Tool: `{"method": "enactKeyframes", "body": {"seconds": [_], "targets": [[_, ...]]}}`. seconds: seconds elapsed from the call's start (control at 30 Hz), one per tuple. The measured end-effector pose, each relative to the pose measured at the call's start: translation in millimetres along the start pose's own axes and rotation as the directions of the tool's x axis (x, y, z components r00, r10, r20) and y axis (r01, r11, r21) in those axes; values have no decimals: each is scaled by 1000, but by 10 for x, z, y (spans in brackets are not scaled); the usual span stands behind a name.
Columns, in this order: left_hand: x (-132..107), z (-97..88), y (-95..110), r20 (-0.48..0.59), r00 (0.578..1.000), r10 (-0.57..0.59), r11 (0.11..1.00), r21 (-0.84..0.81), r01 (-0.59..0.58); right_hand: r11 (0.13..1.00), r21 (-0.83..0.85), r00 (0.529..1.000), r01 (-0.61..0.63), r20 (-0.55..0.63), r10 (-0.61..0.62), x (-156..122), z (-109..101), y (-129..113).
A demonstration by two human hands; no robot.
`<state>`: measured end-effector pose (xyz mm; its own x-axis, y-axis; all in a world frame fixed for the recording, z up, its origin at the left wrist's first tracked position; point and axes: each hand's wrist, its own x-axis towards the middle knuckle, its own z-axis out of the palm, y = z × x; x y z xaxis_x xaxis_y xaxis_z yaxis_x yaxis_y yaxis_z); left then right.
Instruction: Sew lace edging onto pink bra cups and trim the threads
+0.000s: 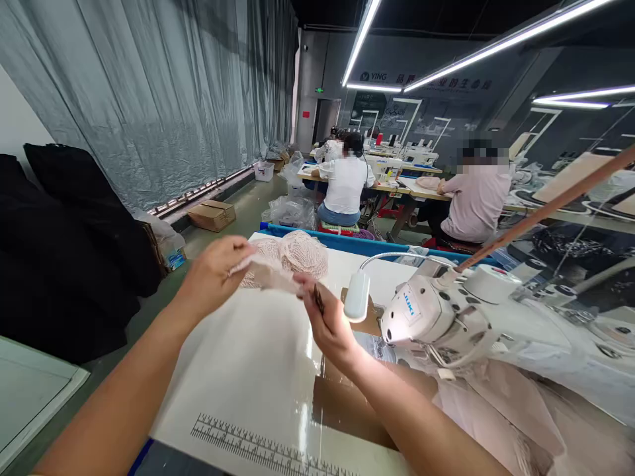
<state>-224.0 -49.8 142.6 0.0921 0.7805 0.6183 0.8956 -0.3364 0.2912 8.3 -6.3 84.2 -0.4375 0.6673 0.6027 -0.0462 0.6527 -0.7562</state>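
Observation:
A strip of thin, pale pink fabric (272, 276) is stretched between my two hands above the table. My left hand (211, 274) pinches one end of it. At the other end, the fingers of my right hand (328, 324) are closed on the fabric, and a small dark tool (318, 299), too small to name, is tucked in the same hand. Behind the strip, a pale pink lace bundle (305, 254) lies at the table's far edge. To the right of my right hand is a white sewing machine (417, 311) with a small lamp (357, 297).
Ruler markings (248, 444) run along the near edge of the white table (233, 370). Pale sheer fabric (510, 410) lies beneath the machine arm. Two people sit at machines ahead. A cardboard box (211, 215) and black cloth (64, 264) are at left.

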Motion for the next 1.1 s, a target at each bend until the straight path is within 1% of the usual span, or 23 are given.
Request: {"method": "enactKeyframes", "body": {"seconds": [0.03, 0.07, 0.1, 0.13, 0.17, 0.2, 0.27, 0.3, 0.37, 0.4, 0.43, 0.47, 0.5, 0.53, 0.6, 0.67, 0.8, 0.87, 0.9, 0.97, 1.03, 1.07, 1.1], "targets": [[133, 34, -111, -133, 991, 5, 999, 39, 1, 994, -45, 994, 94, -46, -96, 174, 25, 127], [251, 99, -217, -200, 980, -4, 998, 67, 18, 981, -102, 984, 163, -55, -169, 333, 30, 263], [346, 195, -316, -199, 980, -10, 997, 76, 26, 970, -172, 983, 170, -45, -180, 468, 22, 403], [416, 317, -408, -167, 986, -14, 997, 78, 27, 960, -246, 991, 130, -4, -135, 570, 6, 541], [459, 460, -490, -106, 994, -16, 997, 76, 25, 945, -320, 997, 66, 62, -49, 630, -14, 666], [474, 614, -563, -38, 999, -22, 997, 70, 25, 937, -348, 996, 29, 88, 1, 644, -39, 767], [435, 906, -676, 101, 994, -40, 998, 58, 34, 923, -383, 989, -25, 126, 79, 522, -108, 858], [391, 1023, -713, 152, 987, -48, 998, 52, 40, 919, -392, 983, -39, 151, 106, 392, -159, 836], [285, 1172, -739, 205, 977, -58, 998, 42, 50, 917, -395, 963, -51, 225, 151, 34, -306, 657], [236, 1205, -724, 205, 977, -59, 998, 38, 53, 919, -390, 939, -59, 291, 184, -171, -402, 517], [194, 1220, -687, 196, 979, -57, 998, 34, 51, 922, -378, 884, -84, 399, 244, -380, -512, 360], [162, 1228, -627, 186, 981, -45, 999, 23, 41, 922, -369, 826, -120, 477, 299, -584, -630, 201], [139, 1240, -545, 188, 982, -22, 1000, 2, 22, 917, -365, 796, -158, 503, 337, -778, -753, 53], [126, 1268, -443, 203, 979, 12, 1000, -26, -7, 913, -361, 782, -191, 507, 364, -956, -877, -73], [120, 1398, -198, 281, 955, 92, 993, -94, -67, 891, -370, 791, -263, 446, 418, -1264, -1104, -248], [130, 1629, 65, 378, 915, 142, 986, -140, -95, 863, -389, 807, -324, 362, 466, -1502, -1286, -339], [125, 2148, 536, 510, 854, 106, 992, -114, -56, 819, -417, 825, -394, 233, 515, -1824, -1523, -438], [58, 2290, 759, 555, 826, 100, 994, -97, -55, 811, -433, 842, -394, 183, 507, -1957, -1629, -476], [-5, 2313, 875, 578, 808, 112, 993, -96, -69, 802, -453, 851, -389, 158, 501, -2026, -1689, -487], [-193, 2268, 1125, 628, 762, 158, 987, -110, -114, 772, -513, 866, -376, 102, 489, -2170, -1825, -489], [-444, 2125, 1400, 687, 693, 220, 975, -142, -169, 737, -584, 900, -341, 25, 436, -2306, -1974, -471], [-576, 2029, 1543, 701, 668, 250, 968, -170, -183, 717, -621, 921, -318, -21, 390, -2364, -2048, -462], [-703, 1925, 1687, 718, 627, 302, 953, -224, -202, 693, -658, 941, -294, -72, 331, -2411, -2118, -457]]}}
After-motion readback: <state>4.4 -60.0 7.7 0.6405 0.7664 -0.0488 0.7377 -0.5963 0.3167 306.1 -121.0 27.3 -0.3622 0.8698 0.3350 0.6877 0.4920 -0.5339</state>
